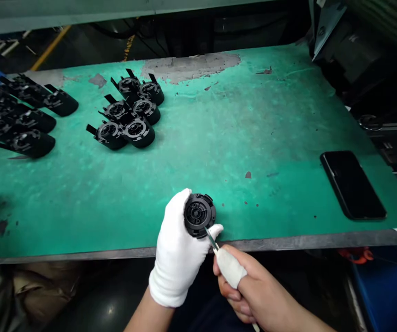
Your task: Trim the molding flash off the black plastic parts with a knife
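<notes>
My left hand [179, 249], in a white glove, is closed around a round black plastic part [197, 214] near the front edge of the table. The part's ringed end faces up toward me. Bare except for a white cover on one finger or thumb, my right hand [250, 286] grips a thin-bladed knife [212, 240]. Its blade tip meets the lower rim of the black part. Most of the knife's handle is hidden inside my right hand.
Several similar black parts [139, 131] stand grouped on the green table [219, 138], and more black parts [32, 143] fill the far left. A black smartphone [353, 184] lies at the right. Below the table's right side is a blue container [388, 295].
</notes>
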Tool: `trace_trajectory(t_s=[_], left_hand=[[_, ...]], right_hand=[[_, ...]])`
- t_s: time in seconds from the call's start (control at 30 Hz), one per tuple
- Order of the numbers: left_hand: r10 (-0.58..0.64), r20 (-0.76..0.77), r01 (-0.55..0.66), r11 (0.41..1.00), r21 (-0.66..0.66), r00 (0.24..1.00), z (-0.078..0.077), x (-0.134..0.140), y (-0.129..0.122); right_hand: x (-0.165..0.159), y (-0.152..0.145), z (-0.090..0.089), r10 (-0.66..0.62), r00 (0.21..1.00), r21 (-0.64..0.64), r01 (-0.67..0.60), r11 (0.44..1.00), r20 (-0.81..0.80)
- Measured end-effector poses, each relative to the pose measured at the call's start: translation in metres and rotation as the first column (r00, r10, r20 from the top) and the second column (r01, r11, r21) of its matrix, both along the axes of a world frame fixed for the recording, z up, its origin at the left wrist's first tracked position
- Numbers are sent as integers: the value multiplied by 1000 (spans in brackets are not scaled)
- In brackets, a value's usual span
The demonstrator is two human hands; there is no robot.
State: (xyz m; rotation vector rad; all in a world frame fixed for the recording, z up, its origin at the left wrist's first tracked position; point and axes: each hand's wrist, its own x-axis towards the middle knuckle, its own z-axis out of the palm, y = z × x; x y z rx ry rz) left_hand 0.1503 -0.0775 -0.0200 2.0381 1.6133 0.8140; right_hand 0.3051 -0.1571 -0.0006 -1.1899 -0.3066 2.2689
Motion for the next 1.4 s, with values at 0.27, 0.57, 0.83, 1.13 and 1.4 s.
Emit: trace_trajectory(t_s=[0.27, 0.57, 0.83, 1.13, 1.4], left_hand=[[-16, -52, 19, 999, 45, 998, 2, 1, 1], [3, -59, 1, 997, 73, 998, -3, 0, -1], [15, -81, -5, 993, 121, 997, -6, -1, -6], [7, -17, -5, 991, 135, 1000, -3, 4, -7], [-192, 74, 199, 975, -103, 979, 11, -21, -2]], right_hand=[[-3, 3, 3, 144, 989, 135, -146, 980, 30], [-36, -7, 0, 39, 995, 109, -29, 994, -89], [-46, -16, -8, -232, 947, -142, 204, 969, -222], [-20, -10, 22, -443, 882, 173, 467, 867, -160], [31, 11, 24, -593, 794, 373, 514, 773, 134]])
